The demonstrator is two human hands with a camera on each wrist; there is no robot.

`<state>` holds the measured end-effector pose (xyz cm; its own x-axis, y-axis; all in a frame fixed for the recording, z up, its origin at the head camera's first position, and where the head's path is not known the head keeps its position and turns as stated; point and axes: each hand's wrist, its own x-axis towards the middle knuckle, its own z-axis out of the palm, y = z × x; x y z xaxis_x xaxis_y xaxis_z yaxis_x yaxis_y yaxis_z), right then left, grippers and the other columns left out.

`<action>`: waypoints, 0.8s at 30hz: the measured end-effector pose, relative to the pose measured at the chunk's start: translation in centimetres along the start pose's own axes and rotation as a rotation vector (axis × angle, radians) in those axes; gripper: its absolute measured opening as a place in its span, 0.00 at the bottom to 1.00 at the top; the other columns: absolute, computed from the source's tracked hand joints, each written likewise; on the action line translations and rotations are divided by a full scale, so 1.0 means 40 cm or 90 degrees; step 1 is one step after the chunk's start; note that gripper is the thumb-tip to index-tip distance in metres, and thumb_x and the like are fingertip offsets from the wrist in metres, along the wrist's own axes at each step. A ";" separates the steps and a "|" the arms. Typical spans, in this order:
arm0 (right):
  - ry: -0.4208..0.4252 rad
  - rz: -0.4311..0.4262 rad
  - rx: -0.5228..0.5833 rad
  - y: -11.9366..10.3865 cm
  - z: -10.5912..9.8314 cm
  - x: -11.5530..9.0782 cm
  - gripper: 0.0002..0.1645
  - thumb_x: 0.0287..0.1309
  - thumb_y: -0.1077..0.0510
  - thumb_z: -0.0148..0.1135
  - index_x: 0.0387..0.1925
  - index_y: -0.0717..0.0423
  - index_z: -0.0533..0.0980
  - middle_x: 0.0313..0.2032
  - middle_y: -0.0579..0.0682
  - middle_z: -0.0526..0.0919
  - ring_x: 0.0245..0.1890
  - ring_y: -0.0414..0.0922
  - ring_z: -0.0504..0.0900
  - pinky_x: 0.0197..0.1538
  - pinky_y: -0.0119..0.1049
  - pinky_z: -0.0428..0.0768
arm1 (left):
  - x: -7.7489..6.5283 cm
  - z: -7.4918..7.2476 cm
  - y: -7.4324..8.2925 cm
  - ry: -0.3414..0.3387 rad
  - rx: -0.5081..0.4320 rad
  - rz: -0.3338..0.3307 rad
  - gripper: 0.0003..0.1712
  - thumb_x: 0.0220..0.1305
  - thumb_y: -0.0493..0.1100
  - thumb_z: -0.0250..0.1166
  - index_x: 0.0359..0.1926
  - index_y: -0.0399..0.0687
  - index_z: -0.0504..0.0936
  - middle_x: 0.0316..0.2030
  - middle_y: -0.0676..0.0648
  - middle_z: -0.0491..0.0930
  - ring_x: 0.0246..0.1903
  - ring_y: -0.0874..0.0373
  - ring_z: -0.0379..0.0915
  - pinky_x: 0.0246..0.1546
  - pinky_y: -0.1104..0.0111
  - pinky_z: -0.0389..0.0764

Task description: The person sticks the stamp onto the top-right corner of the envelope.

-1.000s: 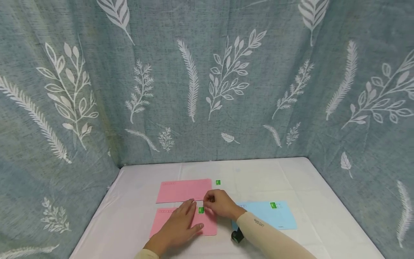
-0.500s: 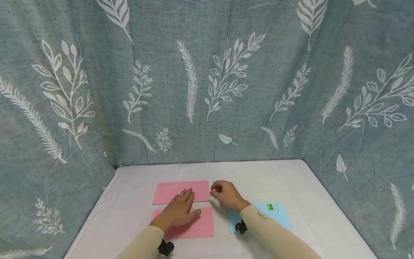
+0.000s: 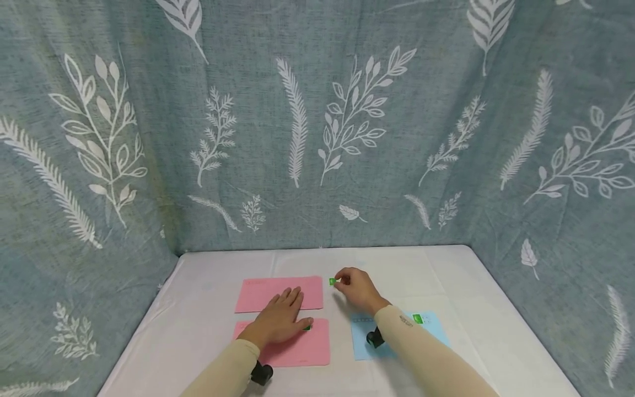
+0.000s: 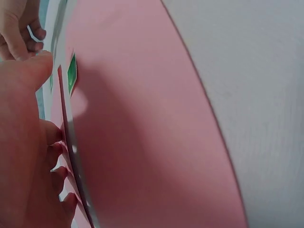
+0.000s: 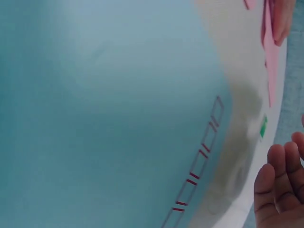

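Observation:
My left hand [image 3: 279, 320] rests on the far pink envelope [image 3: 248, 300], its fingers straight and side by side. Its wrist and thumb lie over the near pink envelope [image 3: 315, 353], and the thumb partly covers the green stamp on that envelope. In the left wrist view this stamp [image 4: 72, 73] shows at the envelope's edge. Right of the far envelope lies another green stamp [image 3: 332, 282] on the white cloth. My right hand [image 3: 360, 289] has bent fingers, with thumb and index fingertips right at that stamp's right edge. I cannot tell whether they pinch it.
A light blue envelope [image 3: 364, 350] with its own green stamp [image 3: 418, 318] lies under my right forearm. A black wrist camera [image 3: 375, 338] sits beneath that sleeve. White cloth covers the table [image 3: 208, 275]; a leaf-patterned curtain [image 3: 322, 215] closes off its back and sides.
My left hand has moved away from me, from the near pink envelope onto the far one. My right hand has gone from the near envelope's upper edge up to the loose stamp.

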<state>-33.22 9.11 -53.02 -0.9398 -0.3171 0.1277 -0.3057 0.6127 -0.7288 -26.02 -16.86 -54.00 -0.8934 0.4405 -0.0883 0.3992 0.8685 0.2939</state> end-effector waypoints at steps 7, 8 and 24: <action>0.005 -0.005 -0.034 0.016 0.014 0.030 0.12 0.73 0.63 0.69 0.53 0.63 0.86 0.39 0.48 0.84 0.41 0.45 0.81 0.50 0.45 0.84 | -0.007 -0.010 0.015 0.000 -0.006 0.003 0.50 0.81 0.69 0.53 0.83 0.34 0.61 0.83 0.37 0.56 0.83 0.39 0.50 0.80 0.44 0.54; 0.004 0.001 -0.034 0.016 0.016 0.032 0.12 0.73 0.63 0.69 0.54 0.63 0.86 0.40 0.48 0.84 0.41 0.45 0.81 0.50 0.46 0.83 | -0.007 -0.008 0.017 -0.002 -0.006 0.004 0.50 0.81 0.69 0.53 0.83 0.34 0.61 0.83 0.37 0.57 0.82 0.39 0.50 0.80 0.44 0.54; -0.003 0.058 -0.073 0.015 0.037 0.062 0.09 0.71 0.65 0.69 0.50 0.61 0.87 0.37 0.49 0.82 0.38 0.46 0.77 0.47 0.46 0.81 | -0.004 -0.004 0.043 -0.013 -0.002 0.003 0.50 0.80 0.69 0.54 0.83 0.34 0.62 0.83 0.37 0.58 0.82 0.39 0.51 0.79 0.44 0.56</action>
<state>-35.51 7.63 -54.12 -0.9639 -0.2590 0.0612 -0.2345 0.7176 -0.6557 -25.22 -15.49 -53.35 -0.8871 0.4492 -0.1061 0.4029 0.8657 0.2970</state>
